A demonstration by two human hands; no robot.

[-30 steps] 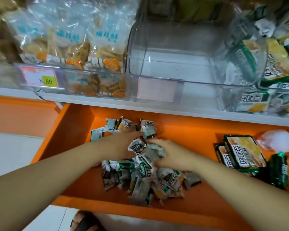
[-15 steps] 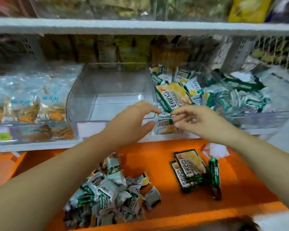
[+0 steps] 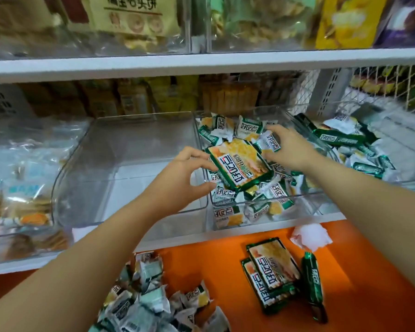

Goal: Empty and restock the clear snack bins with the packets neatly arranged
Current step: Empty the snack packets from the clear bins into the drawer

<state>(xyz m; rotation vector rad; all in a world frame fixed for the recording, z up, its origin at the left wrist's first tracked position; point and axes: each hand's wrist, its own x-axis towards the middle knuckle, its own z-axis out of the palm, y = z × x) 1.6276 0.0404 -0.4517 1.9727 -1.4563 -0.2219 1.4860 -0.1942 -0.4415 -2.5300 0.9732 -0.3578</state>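
**A:** Where's the hold?

**B:** Your left hand (image 3: 187, 178) sits half-curled at the left edge of the large packet (image 3: 240, 164), thumb under, fingers over. Cannot tell whether it has closed on it. Your right hand (image 3: 290, 149) lies at the packet's right edge, fingers spread over a small packet (image 3: 270, 143). Grip likewise unclear.

**A:** And the packet itself?

**B:** It's on top of the heap in the full bin (image 3: 285, 198), toward the right end of the white shelf (image 3: 201, 238). The empty bin (image 3: 130, 164) stands just left of it.

**A:** How do you lift it well?

**B:** Pinch both short edges and raise it flat, so the loose small ones slide off into the bin. The wrapper looks slippery and will likely buckle if you squeeze it midway.

**A:** Landing spot?

**B:** On the orange shelf (image 3: 201, 264) below, two matching packets (image 3: 271, 271) are stacked toward the right, with a green stick packet (image 3: 313, 283) just beside them. The small-packet pile (image 3: 149, 300) is at the front edge and crumpled white paper (image 3: 310, 237) at the back. The upper shelf (image 3: 201, 63) carries more stock.
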